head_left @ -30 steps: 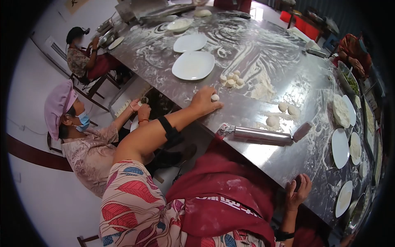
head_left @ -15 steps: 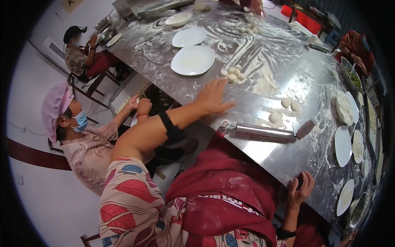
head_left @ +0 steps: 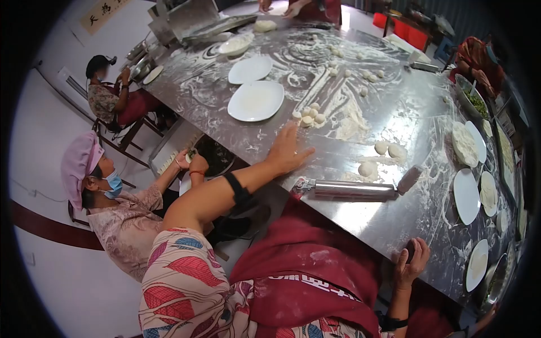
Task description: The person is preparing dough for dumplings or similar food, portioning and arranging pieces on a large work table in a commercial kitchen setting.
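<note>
My left hand (head_left: 288,151) lies open on the floury steel table (head_left: 338,155), palm down with fingers spread. Its fingertips are just short of a small cluster of dough pieces (head_left: 310,114). A metal rolling pin (head_left: 355,190) rests near the front edge, to the right of that hand. Behind the pin sit three dough balls (head_left: 368,169) on loose flour. At the table's front edge, my right hand (head_left: 414,259) rests with thumb and fingers apart, and no object shows in it.
White plates (head_left: 256,101) stand at the left. More plates (head_left: 466,196), a flour dish (head_left: 465,144) and a bowl of green filling (head_left: 472,98) line the right side. A co-worker (head_left: 121,208) sits at left; another's hands (head_left: 282,8) are at the far edge. Dough bits (head_left: 366,76) lie scattered.
The view has shifted slightly. My left hand stays spread by the dough cluster. A co-worker's hand has left the far dough pieces, which now lie more scattered.
</note>
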The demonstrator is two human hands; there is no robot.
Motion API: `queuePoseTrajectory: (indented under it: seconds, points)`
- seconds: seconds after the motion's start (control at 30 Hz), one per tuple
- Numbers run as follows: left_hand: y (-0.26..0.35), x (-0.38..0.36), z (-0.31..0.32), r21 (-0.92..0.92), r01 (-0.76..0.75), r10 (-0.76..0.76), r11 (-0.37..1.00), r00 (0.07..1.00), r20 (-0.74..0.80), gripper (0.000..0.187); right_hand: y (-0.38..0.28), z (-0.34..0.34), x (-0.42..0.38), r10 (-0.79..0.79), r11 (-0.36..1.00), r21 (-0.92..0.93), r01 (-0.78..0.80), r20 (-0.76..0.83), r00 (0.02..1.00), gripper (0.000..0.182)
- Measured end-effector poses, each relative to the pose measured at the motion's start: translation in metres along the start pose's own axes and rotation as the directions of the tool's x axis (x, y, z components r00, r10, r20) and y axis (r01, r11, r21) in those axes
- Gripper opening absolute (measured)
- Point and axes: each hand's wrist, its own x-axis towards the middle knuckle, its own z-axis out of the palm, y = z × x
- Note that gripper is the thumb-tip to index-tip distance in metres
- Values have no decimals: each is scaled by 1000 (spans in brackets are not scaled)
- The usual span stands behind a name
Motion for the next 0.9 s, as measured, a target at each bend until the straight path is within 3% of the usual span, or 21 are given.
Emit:
queuePoseTrajectory:
  seconds: [0.03, 0.13, 0.23, 0.27, 0.33, 0.4, 0.43, 0.53, 0.63, 0.73, 0.87, 0.9]
  points:
    - [-4, -6, -6, -56, 15, -19, 998, 997, -69, 80, 1, 0, -1, 4, 1000, 12, -4, 3, 1000, 42]
    - [14, -18, -62, 101, 261, -278, 960, 934, 226, 58, 0, -2, -1, 2, 1000, 18, -3, 9, 1000, 40]
    - [-19, -19, -38, 45, 251, -255, 967, 939, 229, 41, -5, -2, 0, 18, 1000, 19, -18, 15, 1000, 37]
    - [-22, -12, -31, -243, 319, -240, 916, 922, 304, 38, -7, -1, 1, 24, 1000, 20, -24, 19, 1000, 36]
    - [-18, 12, -14, -713, 424, -136, 559, 895, 426, 33, -7, -1, 1, 22, 999, 33, -23, 12, 1000, 34]
    - [-22, 46, -14, -425, 229, -219, 876, 973, 71, 34, -7, -3, -1, 19, 999, 27, -19, 16, 1000, 32]
    - [-22, 58, -12, -220, 162, -191, 962, 975, -116, 35, -6, -4, -2, 13, 1000, 17, -13, 21, 1000, 31]
    - [-15, 77, -3, 61, 210, -189, 976, 952, -240, 40, -1, -1, -1, -12, 1000, -1, 12, 20, 1000, 29]
    - [-28, 95, 1, 32, 151, -145, 988, 979, -146, 39, -3, -1, 1, -30, 999, -24, 30, 17, 999, 30]
    - [-42, 93, 8, -7, 60, -60, 998, 986, -152, 36, -6, -3, 2, -28, 999, -23, 28, 22, 999, 29]
    - [-45, 47, -8, -105, 14, -25, 994, 995, -101, 36, -6, -1, 1, -10, 1000, -4, 10, 12, 1000, 31]
    - [-44, 32, -7, -207, 15, -30, 978, 997, -70, 37, -7, 0, 0, 0, 1000, 4, 0, 8, 1000, 33]
